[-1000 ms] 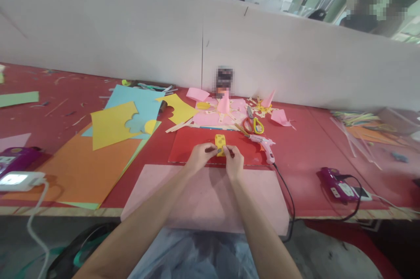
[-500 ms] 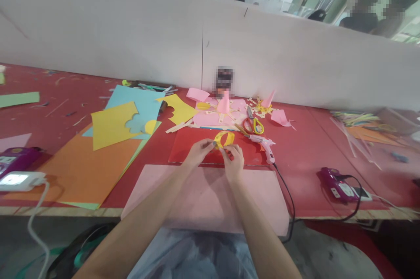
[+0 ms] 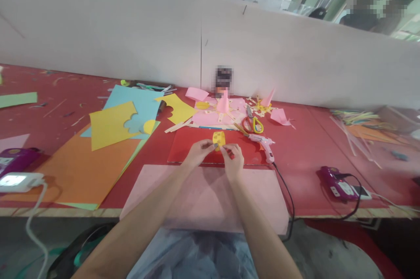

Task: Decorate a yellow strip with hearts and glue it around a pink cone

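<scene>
Both my hands pinch a small yellow paper piece (image 3: 218,137) above a red sheet (image 3: 183,145). My left hand (image 3: 198,154) grips its lower left edge between thumb and fingers. My right hand (image 3: 233,160) holds its lower right edge, fingers closed. The piece stands upright with its face toward me. A large pink sheet (image 3: 203,200) lies under my wrists at the table's near edge.
A pink glue gun (image 3: 265,144) with a black cable lies right of my hands, with yellow-handled scissors (image 3: 253,123) behind it. Yellow, blue and orange sheets (image 3: 98,147) spread to the left. Pink paper cones and scraps (image 3: 229,108) sit by the white partition. Purple devices lie at both sides.
Half a second ago the yellow piece showed as an open loop seen from its side; it now shows its flat face again, as one second ago. My hands stayed almost in place.
</scene>
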A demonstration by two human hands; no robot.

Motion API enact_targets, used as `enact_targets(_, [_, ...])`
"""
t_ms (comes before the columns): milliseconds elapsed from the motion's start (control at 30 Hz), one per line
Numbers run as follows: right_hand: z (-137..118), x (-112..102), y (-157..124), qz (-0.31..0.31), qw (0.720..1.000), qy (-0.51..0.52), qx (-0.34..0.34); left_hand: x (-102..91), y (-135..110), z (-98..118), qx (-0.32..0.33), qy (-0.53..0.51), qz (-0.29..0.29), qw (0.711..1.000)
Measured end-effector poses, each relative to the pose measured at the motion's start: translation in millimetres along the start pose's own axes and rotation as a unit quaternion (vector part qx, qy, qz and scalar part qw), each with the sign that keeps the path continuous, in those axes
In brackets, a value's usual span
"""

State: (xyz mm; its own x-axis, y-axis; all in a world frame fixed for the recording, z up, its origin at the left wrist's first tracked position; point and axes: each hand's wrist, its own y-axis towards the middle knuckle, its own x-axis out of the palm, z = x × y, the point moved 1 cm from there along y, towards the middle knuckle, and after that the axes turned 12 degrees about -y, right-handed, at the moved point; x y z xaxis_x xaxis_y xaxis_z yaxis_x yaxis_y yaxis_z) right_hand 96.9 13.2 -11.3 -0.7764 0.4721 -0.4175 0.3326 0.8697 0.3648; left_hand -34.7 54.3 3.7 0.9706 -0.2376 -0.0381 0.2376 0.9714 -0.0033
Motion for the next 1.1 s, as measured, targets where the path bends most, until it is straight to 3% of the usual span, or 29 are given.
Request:
enact_targets(700, [0.5, -1.0, 1.1, -0.026, 0.998, -0.003, 0.056, 5.3, -4.5, 3.4, 0.052, 0.077, 0.026, 0.995])
enact_targets(1100, [4.4, 0.3, 0.5, -0.037, 0.997, -0.001, 0.070, 8.7, -8.9, 1.3, 0.097, 0.114, -0.002, 0.989])
